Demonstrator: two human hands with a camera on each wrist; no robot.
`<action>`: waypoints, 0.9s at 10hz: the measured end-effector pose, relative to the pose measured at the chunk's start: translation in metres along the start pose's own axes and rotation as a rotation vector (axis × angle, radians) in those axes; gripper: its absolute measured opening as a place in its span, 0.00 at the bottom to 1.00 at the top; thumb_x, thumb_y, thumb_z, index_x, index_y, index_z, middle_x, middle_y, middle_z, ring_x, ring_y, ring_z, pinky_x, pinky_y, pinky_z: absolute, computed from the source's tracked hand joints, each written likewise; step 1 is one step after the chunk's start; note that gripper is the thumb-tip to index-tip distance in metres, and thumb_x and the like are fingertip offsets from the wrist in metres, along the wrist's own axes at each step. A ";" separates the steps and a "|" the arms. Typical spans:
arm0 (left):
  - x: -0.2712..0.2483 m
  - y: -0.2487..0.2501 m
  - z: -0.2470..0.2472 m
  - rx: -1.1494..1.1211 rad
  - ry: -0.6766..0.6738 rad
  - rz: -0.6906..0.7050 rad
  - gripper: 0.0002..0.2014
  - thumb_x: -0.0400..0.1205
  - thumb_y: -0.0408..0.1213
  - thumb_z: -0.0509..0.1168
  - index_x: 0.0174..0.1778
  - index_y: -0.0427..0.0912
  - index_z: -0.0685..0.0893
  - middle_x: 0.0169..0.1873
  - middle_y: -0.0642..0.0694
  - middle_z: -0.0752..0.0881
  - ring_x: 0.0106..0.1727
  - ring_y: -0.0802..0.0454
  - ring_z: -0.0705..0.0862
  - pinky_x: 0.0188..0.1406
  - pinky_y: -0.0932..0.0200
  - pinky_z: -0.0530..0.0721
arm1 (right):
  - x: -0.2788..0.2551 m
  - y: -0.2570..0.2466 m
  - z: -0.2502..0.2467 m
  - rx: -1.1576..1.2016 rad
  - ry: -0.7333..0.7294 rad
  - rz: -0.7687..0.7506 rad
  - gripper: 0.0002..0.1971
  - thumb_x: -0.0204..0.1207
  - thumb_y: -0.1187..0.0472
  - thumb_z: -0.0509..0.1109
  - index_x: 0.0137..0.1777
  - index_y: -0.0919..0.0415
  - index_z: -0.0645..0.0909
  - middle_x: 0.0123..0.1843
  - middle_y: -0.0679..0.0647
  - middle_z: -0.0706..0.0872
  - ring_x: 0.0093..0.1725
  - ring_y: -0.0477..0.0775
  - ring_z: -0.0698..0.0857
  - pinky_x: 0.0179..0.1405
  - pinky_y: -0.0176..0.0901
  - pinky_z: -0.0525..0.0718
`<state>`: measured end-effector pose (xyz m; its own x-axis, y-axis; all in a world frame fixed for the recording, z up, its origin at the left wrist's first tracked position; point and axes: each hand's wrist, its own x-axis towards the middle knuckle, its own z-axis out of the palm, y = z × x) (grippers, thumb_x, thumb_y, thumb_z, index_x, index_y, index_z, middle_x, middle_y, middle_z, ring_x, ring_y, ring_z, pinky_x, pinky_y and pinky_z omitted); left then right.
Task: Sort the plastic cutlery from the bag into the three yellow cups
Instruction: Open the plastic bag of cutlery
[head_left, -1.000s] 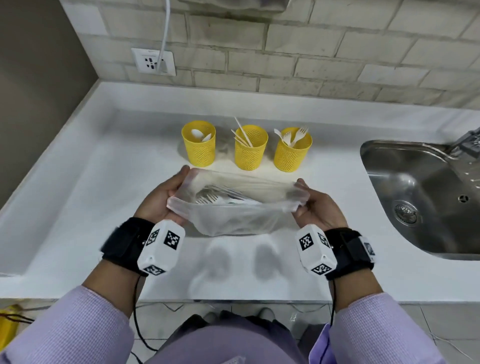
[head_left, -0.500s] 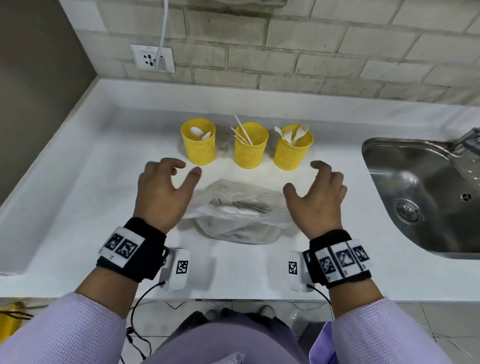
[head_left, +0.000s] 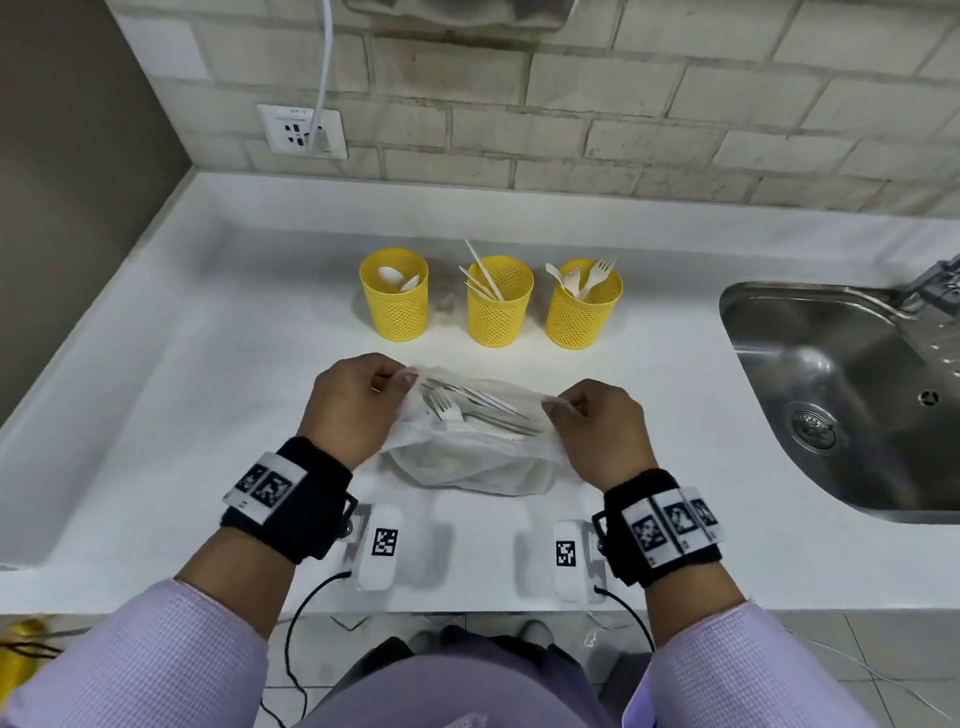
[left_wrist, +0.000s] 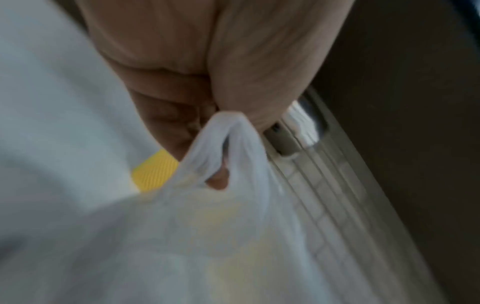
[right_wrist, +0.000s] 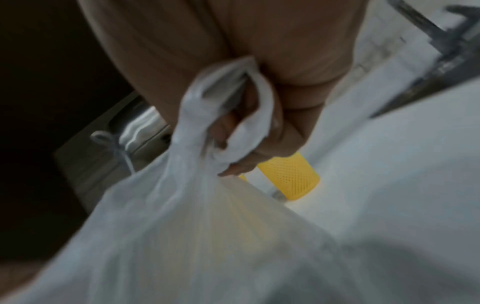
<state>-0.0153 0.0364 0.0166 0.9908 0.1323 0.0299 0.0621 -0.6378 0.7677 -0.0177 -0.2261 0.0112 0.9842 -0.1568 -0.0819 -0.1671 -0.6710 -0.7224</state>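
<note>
A translucent white plastic bag (head_left: 467, 457) lies on the white counter (head_left: 208, 395) with white forks and other cutlery (head_left: 467, 408) showing in its mouth. My left hand (head_left: 358, 405) pinches the bag's left rim (left_wrist: 228, 131), and my right hand (head_left: 597, 426) pinches the right rim (right_wrist: 233, 102), holding the mouth apart. Behind stand three yellow mesh cups: the left cup (head_left: 395, 296) holds spoons, the middle cup (head_left: 498, 301) holds knives, the right cup (head_left: 582, 304) holds forks.
A steel sink (head_left: 852, 395) with a tap lies at the right. A wall socket (head_left: 301, 130) with a white cable sits on the brick wall behind. The counter's raised edge runs along the left and back.
Half a second ago both hands hovered open above the bag lying on the counter. Now each has come down and pinched a side of the bag's rim again.
</note>
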 end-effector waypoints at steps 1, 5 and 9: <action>0.007 0.003 -0.007 -0.731 -0.226 -0.338 0.11 0.87 0.36 0.68 0.45 0.31 0.88 0.39 0.38 0.85 0.37 0.46 0.83 0.42 0.57 0.85 | 0.003 0.003 -0.006 0.433 -0.059 0.104 0.17 0.82 0.58 0.75 0.31 0.60 0.81 0.23 0.43 0.79 0.22 0.40 0.75 0.25 0.35 0.71; 0.013 -0.021 0.010 -1.068 -0.458 -0.905 0.19 0.82 0.55 0.66 0.33 0.44 0.82 0.19 0.48 0.70 0.19 0.53 0.61 0.16 0.63 0.63 | 0.029 0.021 0.015 0.730 -0.209 0.553 0.14 0.86 0.49 0.67 0.51 0.61 0.79 0.35 0.57 0.78 0.29 0.58 0.79 0.33 0.49 0.83; -0.001 0.021 -0.033 0.272 -0.547 -0.296 0.26 0.74 0.60 0.77 0.25 0.39 0.85 0.20 0.48 0.82 0.22 0.51 0.76 0.26 0.61 0.74 | -0.009 -0.005 -0.015 -0.272 -0.217 0.120 0.22 0.78 0.39 0.67 0.47 0.61 0.81 0.48 0.59 0.90 0.48 0.64 0.90 0.46 0.50 0.87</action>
<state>-0.0186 0.0480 0.0532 0.8414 -0.0267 -0.5398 0.2973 -0.8112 0.5036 -0.0262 -0.2320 0.0258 0.9412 -0.1086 -0.3199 -0.2630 -0.8298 -0.4923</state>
